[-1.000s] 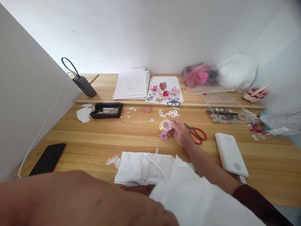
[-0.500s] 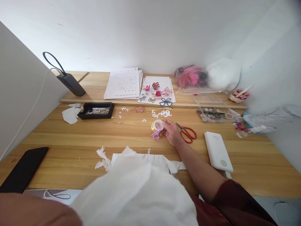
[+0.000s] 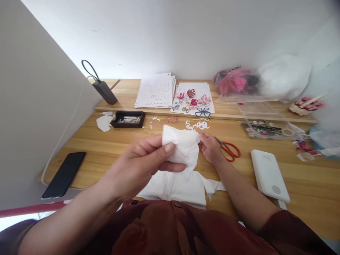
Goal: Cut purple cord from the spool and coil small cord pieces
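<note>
A white tissue [image 3: 183,145] is pinched between the thumb and fingers of my left hand [image 3: 148,159], raised over the middle of the table. Just right of the tissue is my right hand [image 3: 211,147], its fingers closed at the tissue's edge; what they hold is mostly hidden behind it. Red-handled scissors [image 3: 230,149] lie beside my right hand. White crescent pieces [image 3: 200,124] and pinkish rings [image 3: 172,119] lie beyond the tissue. A folded white cloth [image 3: 172,187] rests at the table's front edge.
Wire flowers [image 3: 193,102] lie on paper at the back, beside more sheets [image 3: 154,90]. A black tray [image 3: 129,119] and phone [image 3: 63,174] are left. A clear box [image 3: 265,129], white power bank [image 3: 269,175] and small basket [image 3: 305,106] are right.
My left hand has come up to the middle with the tissue. The large white sheet in front is gone from there. The view has shifted, and the lilac piece at my right hand is now hidden.
</note>
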`<state>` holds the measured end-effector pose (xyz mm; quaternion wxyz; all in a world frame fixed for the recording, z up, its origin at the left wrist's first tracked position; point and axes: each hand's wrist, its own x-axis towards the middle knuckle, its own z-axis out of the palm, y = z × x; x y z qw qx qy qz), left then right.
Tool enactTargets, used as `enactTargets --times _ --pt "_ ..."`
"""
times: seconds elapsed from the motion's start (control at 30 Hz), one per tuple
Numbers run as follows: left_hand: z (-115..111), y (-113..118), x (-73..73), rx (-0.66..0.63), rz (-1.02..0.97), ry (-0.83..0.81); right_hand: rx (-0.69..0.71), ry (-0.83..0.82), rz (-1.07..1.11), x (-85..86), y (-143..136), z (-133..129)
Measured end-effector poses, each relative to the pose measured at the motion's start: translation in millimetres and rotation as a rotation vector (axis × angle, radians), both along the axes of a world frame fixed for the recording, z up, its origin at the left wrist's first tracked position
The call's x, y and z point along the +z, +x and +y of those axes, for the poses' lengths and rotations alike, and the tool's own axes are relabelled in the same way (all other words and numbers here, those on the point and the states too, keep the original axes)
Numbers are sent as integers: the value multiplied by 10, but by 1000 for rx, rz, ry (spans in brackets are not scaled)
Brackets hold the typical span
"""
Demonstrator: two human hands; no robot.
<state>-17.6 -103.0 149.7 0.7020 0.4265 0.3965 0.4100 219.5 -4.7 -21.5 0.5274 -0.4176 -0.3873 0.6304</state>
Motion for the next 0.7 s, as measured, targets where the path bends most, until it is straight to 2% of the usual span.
enactTargets --times 0.1,0.23,0.7 --pt "139 130 -94 -13 -86 -52 8 5 -2 7 2 0" --pt "137 171 -199 -1 -89 -79 26 -2 -6 7 8 1" --pt "192 281 -345 113 -191 -247 10 -7 -8 21 18 -1"
